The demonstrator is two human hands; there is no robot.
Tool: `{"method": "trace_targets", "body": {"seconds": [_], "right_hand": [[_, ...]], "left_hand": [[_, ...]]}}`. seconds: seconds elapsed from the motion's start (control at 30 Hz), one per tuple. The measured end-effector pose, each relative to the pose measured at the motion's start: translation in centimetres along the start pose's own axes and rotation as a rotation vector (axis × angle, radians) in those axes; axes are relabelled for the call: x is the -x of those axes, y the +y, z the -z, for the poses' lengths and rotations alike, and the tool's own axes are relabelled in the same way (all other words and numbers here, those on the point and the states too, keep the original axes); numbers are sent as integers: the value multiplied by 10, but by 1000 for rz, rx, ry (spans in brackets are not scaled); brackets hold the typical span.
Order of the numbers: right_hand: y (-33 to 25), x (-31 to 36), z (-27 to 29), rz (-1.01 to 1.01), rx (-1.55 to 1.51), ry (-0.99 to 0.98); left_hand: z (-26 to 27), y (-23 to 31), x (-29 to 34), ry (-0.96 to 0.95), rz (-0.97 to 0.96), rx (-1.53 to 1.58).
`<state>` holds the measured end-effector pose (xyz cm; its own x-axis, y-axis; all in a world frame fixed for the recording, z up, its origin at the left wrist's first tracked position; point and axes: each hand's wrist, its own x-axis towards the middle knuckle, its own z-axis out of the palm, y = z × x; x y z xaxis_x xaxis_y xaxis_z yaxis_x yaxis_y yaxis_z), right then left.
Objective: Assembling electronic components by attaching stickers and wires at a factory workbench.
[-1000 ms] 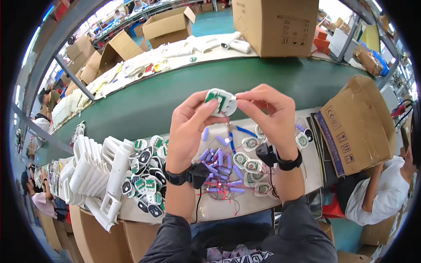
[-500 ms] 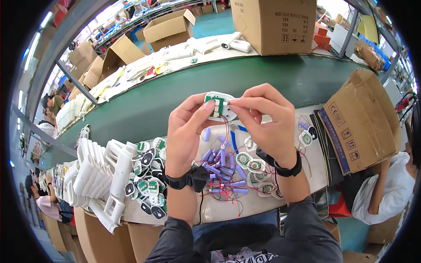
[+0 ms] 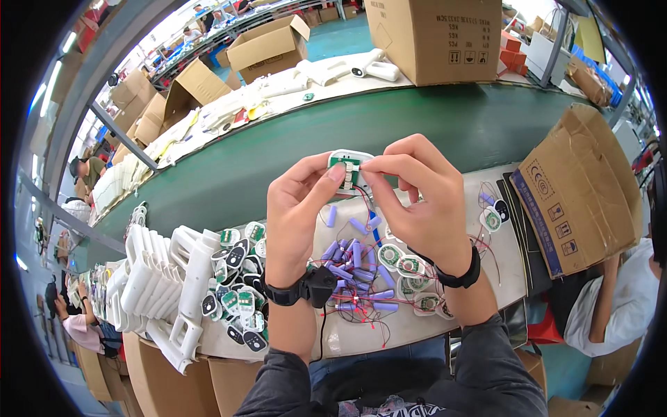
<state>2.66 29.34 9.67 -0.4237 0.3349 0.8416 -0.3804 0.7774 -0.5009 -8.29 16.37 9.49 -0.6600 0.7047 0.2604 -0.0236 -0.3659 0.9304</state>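
White handles [image 3: 147, 272] lean together, lower left, maybe to save room. Mid-frame, the left hand [image 3: 299, 201] pinches a green board [image 3: 352, 178], likely keeping it still. The right hand [image 3: 424, 198] pinches something too tiny to tell beside it.

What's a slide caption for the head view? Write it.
Two hands meet at a white shell with a green circuit board near purple cylinders.

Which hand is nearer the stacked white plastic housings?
Left. The left hand is to the right of the stacked white plastic housings; the right hand is farther right, beyond the left.
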Motion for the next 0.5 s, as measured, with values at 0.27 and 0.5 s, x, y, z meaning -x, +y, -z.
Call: {"method": "trace_targets", "body": {"seconds": [0.27,0.5], "right_hand": [[-1,2,-5,-34,12,11],[1,3,-4,-32,29,-11]], "left_hand": [[1,-1,-1,9,-4,-15],[0,-4,0,34,-59,-132]]}}
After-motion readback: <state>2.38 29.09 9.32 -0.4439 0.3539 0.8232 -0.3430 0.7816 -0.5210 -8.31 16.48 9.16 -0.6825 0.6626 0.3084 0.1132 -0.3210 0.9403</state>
